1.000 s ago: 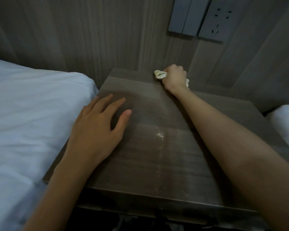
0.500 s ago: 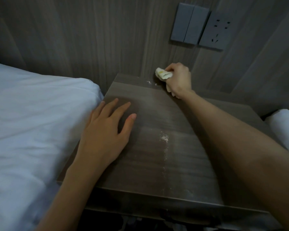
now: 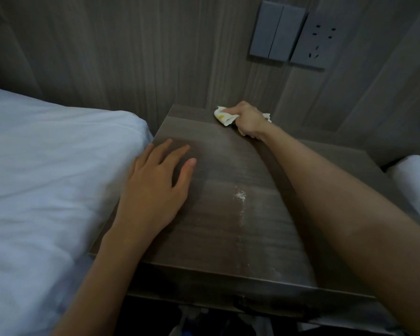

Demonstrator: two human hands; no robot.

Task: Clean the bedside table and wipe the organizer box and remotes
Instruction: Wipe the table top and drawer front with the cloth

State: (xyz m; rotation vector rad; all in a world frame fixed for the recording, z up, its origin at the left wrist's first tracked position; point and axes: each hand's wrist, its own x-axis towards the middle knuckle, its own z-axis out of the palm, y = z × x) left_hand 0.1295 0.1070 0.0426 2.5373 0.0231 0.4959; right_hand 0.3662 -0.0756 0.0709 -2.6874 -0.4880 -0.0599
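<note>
The right hand [image 3: 249, 120] held a soft, light cloth [image 3: 224, 116] bunched in a closed grip at the far edge of the worktop [image 3: 228, 234]. The left hand [image 3: 153, 190] lay flat, fingers spread. Being limp, the cloth would likely wipe best wadded in the palm. White crumbs [image 3: 240, 195] lay mid-worktop.

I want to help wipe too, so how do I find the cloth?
Look at the dark wooden bedside table beside the white bed, then go to its far edge by the wall, below the light switches. There the right hand grips the cloth. It is small, crumpled and white with a yellow mark, unlike the loose white powder in the table's middle.
</note>
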